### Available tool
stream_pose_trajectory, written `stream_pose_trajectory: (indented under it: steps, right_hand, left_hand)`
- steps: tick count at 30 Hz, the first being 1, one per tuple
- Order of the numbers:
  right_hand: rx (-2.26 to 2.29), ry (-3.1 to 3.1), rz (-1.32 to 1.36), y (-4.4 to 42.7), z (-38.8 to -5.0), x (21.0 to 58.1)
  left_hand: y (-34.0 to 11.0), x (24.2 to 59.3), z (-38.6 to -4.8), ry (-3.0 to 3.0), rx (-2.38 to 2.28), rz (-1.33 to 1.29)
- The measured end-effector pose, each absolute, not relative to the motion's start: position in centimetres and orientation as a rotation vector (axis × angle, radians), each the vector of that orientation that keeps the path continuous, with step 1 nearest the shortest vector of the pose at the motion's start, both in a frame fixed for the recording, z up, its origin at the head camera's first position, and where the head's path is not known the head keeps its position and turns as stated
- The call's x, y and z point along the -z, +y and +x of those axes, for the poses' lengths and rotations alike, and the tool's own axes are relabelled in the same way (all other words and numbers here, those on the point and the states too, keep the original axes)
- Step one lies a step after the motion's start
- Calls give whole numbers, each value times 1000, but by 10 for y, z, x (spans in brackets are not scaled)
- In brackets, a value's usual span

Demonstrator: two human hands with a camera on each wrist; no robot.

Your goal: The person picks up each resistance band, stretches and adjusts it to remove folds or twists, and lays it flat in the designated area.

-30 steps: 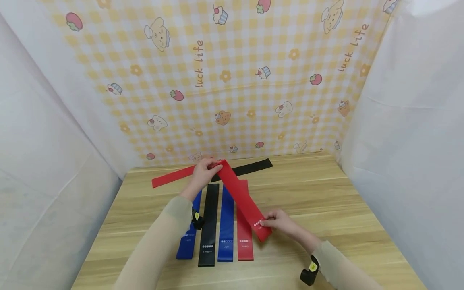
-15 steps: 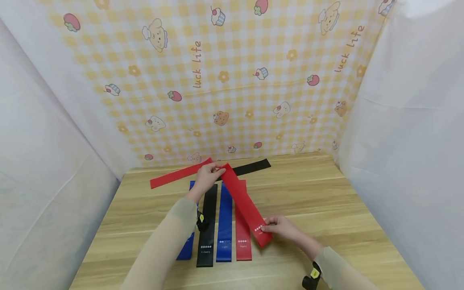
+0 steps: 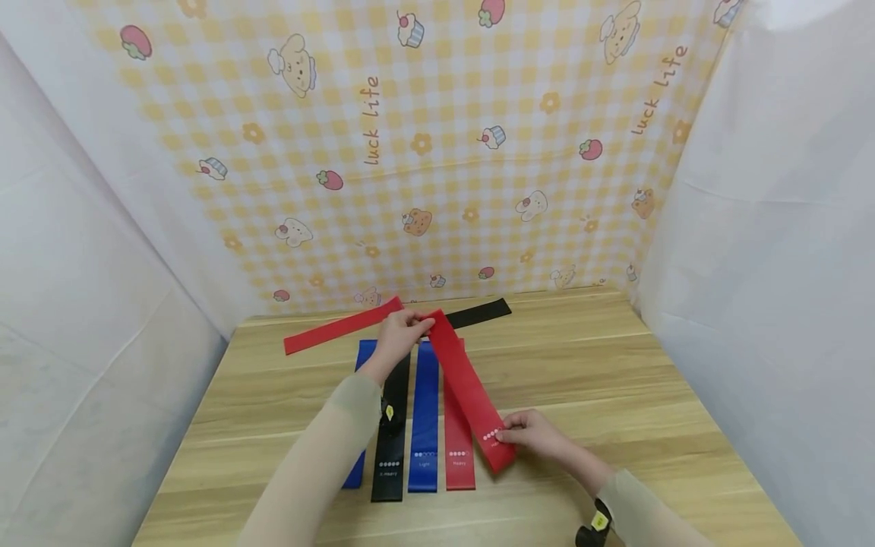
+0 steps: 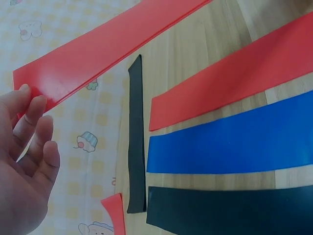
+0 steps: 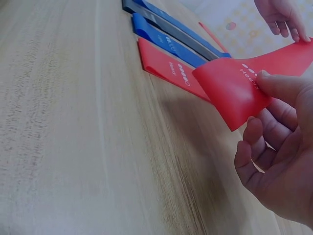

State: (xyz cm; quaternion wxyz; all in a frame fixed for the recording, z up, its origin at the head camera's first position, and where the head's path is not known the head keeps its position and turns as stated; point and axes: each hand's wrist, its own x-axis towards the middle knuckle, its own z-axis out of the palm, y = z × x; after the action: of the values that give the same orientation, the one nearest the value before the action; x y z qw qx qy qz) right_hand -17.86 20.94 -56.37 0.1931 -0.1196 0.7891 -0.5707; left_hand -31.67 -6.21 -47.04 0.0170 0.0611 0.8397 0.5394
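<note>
A red resistance band marked "Heavy" hangs stretched out flat between both hands, raised above the table. At its far end, the left hand pinches a corner between thumb and fingers. The right hand pinches the near, printed end; in the right wrist view the thumb lies on top of the print. Under and left of the held band lies another red band. Beside that one, lined up leftward, are a blue band, a black band and a second blue band, partly hidden by the left arm.
Toward the back of the wooden table, a red band and a black band lie crosswise. A checkered cloth hangs behind the table, and white cloths hang at both sides.
Both hands have shifted slightly right and toward the near side, carrying the held red band away from the row. Its slant has become a little steeper. The other bands lie still.
</note>
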Motion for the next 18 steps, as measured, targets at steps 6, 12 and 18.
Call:
stream_pose_trajectory:
  steps: [6,12,18]
  right_hand:
    - [1622,2151,-315,211,-177,564]
    - [1642,2113,-322,211,-173,565]
    - [1674,2097,-323,211,-170,566]
  left_hand:
    - [-56,470,-314,2575,-1727,187]
    - [-49,470,-312,2500,-1813,141]
    - [-39,469,-311,2428,-1917,134]
